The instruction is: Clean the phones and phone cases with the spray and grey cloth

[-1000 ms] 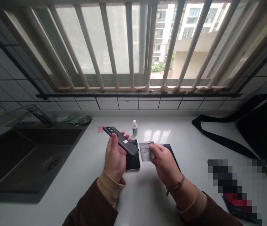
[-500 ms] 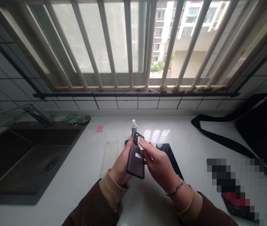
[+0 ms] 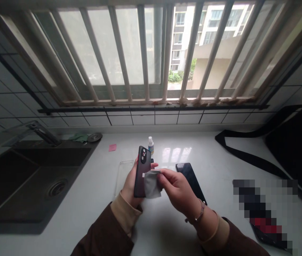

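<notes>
Left hand (image 3: 130, 181) angled inward, grip closed round phone (image 3: 143, 168), right hand (image 3: 177, 188) pinching gray cloth (image 3: 152, 186), phone contact unclear

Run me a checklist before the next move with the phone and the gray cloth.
1. Phone held: ok, in the left hand, its camera lenses showing.
2. Gray cloth held: ok, pinched in the right hand, covering part of the phone's lower back.
3. Cloth touching the phone: cannot tell from this one angle.
4. White-capped bottle upright: ok, standing on the counter beyond the phone.
5. Clear phone case in full view: not ok, partly hidden by the left hand.
6. Pink slip apart from both hands: ok, on the counter near the sink.
</notes>
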